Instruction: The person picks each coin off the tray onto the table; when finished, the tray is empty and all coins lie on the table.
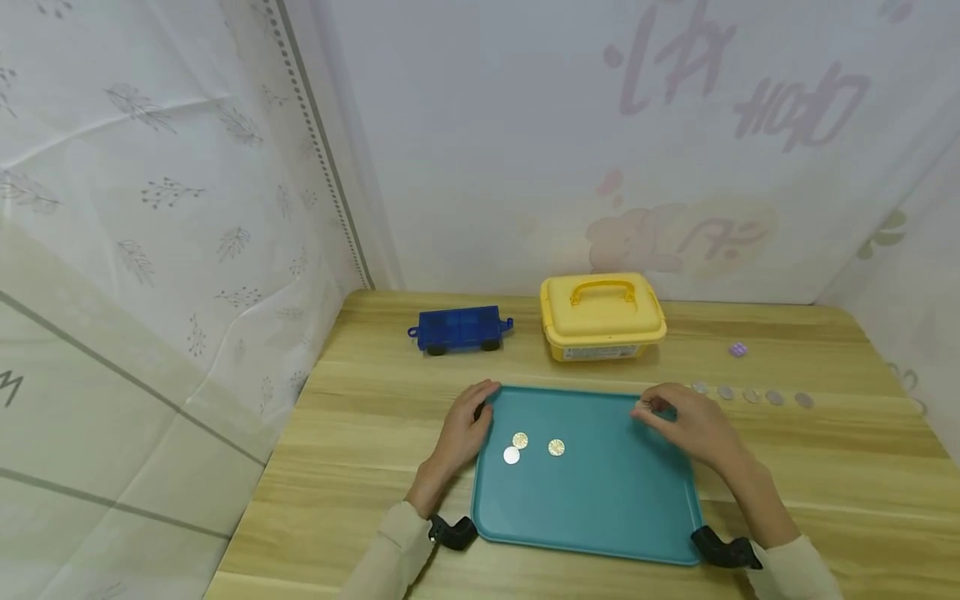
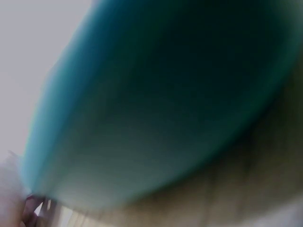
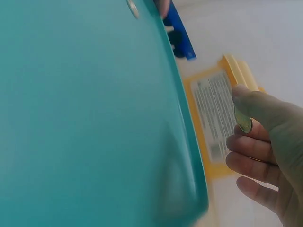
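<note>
- Head: right hand (image 1: 686, 423) is pinching a coin (image 1: 643, 405) near the teal tray's (image 1: 588, 550) far right corner.
- Left hand (image 1: 461, 427) is touching the tray's left rim near the far corner; can't tell whether it's gripping.
- Tray is holding two gold coins (image 1: 556, 447) and one silver coin (image 1: 512, 455); a coin row (image 1: 752, 396) is lying right of it on the counter (image 1: 360, 467).
- Yellow lidded box (image 1: 600, 310) is standing behind, shut, hiding its contents; blue toy wagon (image 1: 459, 328) is sitting left of it.
- Left wrist: tray is filling the blurred view; left hand's grasp isn't showing.
- Right wrist: thumb and fingertips are gripping a gold-looking coin. Probably light, stiff, slippery lying flat; edges are likely offering the best hold.
</note>
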`<state>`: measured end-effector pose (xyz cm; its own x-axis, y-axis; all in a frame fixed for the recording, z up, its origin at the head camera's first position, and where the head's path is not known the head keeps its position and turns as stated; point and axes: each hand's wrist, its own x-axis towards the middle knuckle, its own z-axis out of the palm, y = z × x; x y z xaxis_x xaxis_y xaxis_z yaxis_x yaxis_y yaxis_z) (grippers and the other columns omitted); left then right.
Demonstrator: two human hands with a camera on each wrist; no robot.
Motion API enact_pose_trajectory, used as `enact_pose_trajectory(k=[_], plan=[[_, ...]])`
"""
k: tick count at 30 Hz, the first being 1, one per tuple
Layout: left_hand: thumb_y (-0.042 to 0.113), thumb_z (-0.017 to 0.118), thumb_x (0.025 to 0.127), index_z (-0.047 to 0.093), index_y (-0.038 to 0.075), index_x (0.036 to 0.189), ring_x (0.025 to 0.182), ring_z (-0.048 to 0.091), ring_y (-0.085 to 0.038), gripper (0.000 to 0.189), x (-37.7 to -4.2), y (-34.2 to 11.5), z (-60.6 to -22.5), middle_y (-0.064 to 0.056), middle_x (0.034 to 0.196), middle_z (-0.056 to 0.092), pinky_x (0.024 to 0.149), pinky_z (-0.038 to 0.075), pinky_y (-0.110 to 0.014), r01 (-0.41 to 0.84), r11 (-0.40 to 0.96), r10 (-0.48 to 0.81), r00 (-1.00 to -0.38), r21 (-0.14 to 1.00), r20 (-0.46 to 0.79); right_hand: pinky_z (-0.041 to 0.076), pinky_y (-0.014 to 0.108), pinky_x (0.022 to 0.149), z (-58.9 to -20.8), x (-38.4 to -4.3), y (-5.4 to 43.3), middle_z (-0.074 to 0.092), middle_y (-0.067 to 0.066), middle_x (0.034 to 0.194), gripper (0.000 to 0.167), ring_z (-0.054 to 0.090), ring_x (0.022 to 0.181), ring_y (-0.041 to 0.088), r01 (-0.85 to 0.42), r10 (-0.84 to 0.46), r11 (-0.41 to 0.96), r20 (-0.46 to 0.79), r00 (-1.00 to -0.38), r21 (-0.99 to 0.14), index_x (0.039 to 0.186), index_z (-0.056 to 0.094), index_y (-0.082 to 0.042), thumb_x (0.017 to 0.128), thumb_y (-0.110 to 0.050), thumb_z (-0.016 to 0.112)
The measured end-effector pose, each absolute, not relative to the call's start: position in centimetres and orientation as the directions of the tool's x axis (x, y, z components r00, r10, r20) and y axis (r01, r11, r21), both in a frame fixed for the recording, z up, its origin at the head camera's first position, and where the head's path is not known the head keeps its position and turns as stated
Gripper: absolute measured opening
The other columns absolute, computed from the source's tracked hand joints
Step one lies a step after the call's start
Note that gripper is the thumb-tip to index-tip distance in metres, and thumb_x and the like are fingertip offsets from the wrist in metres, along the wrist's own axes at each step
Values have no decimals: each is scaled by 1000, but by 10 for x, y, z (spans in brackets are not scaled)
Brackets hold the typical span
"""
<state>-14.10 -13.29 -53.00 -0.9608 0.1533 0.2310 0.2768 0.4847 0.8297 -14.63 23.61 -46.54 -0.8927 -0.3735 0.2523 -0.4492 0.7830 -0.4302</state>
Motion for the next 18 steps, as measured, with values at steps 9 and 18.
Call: enact_pose_trajectory(k=[9, 18], plan=[[3, 54, 98, 60, 4, 136, 140, 46, -33, 39, -141, -132, -532, -17, 145, 55, 118, 36, -52, 273, 483, 149, -962, 832, 229, 54, 34, 72, -468, -140, 274, 72, 1, 95, 24, 64, 88, 21, -316, -252, 808, 193, -948, -497, 104, 73, -11, 92, -32, 72], [4, 53, 99, 60, 5, 137, 141, 45, -31, 39, -141, -133, -530, -16, 146, 54, 118, 35, -52, 263, 483, 151, -965, 835, 217, 53, 20, 72, -471, -135, 306, 72, 10, 98, 24, 62, 87, 11, -268, -185, 815, 207, -961, -514, 105, 72, -5, 94, -26, 70]])
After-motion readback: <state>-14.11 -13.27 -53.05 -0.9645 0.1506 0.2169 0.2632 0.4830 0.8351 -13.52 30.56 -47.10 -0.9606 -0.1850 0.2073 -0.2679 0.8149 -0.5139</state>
